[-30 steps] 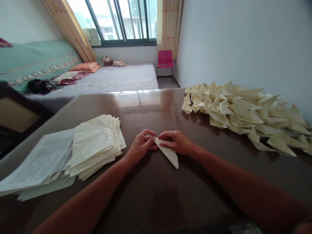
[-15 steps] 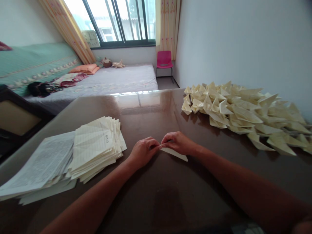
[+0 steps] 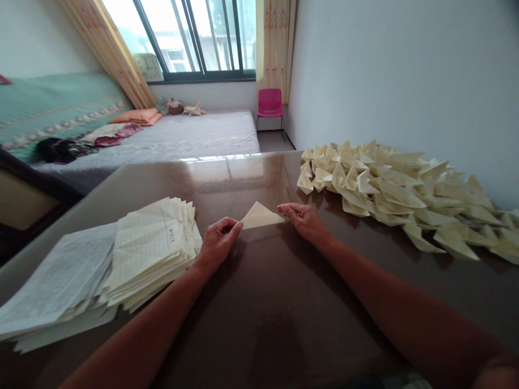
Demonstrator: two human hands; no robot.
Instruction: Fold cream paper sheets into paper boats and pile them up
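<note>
A cream folded paper triangle (image 3: 260,216) is held just above the dark brown table (image 3: 259,302) between both hands. My left hand (image 3: 217,243) pinches its left corner, fingers closed. My right hand (image 3: 305,220) holds its right corner with the fingertips. The triangle's peak points away from me. To the left lies a stack of cream paper sheets (image 3: 152,246), and a large heap of folded paper pieces (image 3: 397,189) lies to the right.
A pile of printed sheets (image 3: 52,286) lies under and left of the cream stack. Beyond the table are a bed (image 3: 178,135), a pink chair (image 3: 270,102) and a window. A white wall runs along the right side.
The hands have drawn apart and moved away from me. The folded paper, earlier a narrow piece pressed under the fingers, now spreads as a wider triangle between the two hands.
</note>
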